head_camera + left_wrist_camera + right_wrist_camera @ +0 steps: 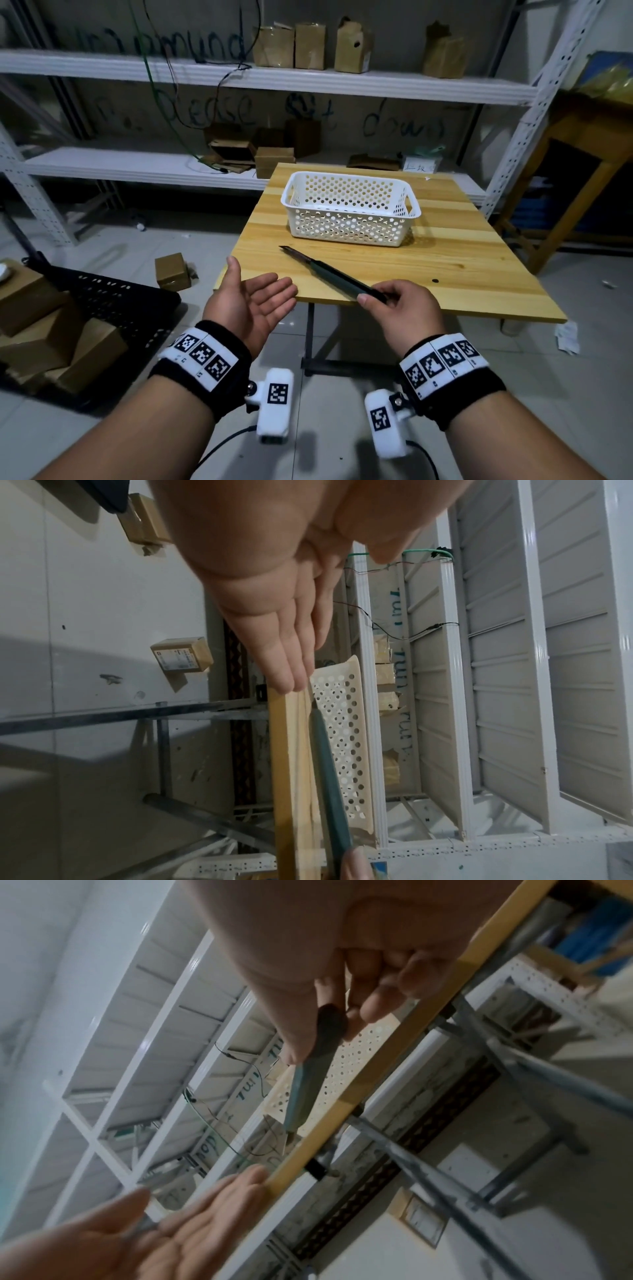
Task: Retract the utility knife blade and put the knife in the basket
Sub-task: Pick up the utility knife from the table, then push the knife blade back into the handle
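Now the utility knife (334, 272) is pinched at its back end by the right hand (400, 310), near the tabletop's (445, 267) front edge. Its blade seems out. The left hand (251, 301) is spread, holding nothing. Light, stiff, sharp: the handle should be held.

A wooden table (428, 267) stands on a pale tiled floor (178, 445). Behind it white metal shelves (137, 65) run along a grey wall (102, 116) with dark scrawled writing. Cardboard boxes (310, 46) sit on the shelves, and more boxes (44, 329) lie on the floor at left beside a black crate (113, 301). A wooden cabinet (582, 164) stands at right. The light is dim.
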`<state>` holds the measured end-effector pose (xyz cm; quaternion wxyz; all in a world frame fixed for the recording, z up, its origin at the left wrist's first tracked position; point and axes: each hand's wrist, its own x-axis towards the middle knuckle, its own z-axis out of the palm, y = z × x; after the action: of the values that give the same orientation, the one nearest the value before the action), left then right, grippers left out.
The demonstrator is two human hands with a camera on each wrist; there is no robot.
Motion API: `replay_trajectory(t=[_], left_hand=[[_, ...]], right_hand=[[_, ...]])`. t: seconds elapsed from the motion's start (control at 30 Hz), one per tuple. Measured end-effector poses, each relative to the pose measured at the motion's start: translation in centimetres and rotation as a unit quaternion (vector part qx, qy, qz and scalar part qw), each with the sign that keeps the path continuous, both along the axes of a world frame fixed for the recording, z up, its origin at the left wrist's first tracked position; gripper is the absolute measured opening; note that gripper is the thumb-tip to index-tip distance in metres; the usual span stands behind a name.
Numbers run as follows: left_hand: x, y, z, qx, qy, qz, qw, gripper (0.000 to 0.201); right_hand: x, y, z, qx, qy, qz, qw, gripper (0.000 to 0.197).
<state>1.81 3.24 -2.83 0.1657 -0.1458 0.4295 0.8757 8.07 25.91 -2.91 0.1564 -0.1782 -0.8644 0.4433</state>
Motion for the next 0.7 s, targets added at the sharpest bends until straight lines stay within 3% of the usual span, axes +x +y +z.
replay_trajectory(t=[0.2,0.4,0.53,0.7], left_hand=[[1.0,1.3,0.8,0.035,0.01,-0.061,0.997,0.08],[1.3,1.4,1.0,0.052,0.058,-0.043,0.996,0.051],[1.2,0.7,0.5,-0.035,0.109,-0.019,0.993,0.03],[1.8,1.5,-0.4,-0.101,0.164,-0.041,0.981,0.029]], right_hand=[[1.8,-2.2,0.6,-0.098,0.067,0.036,0.992,0.016],[2.9,-4.4,-0.4,-0.097,0.1,0.073,0.988,0.033],[2.9,-4.8,-0.4,-0.117,0.071,0.094,0.986,0.036],[2.3,-5.6,-0.7,-0.302,-0.036,0.134,0.943,0.033]])
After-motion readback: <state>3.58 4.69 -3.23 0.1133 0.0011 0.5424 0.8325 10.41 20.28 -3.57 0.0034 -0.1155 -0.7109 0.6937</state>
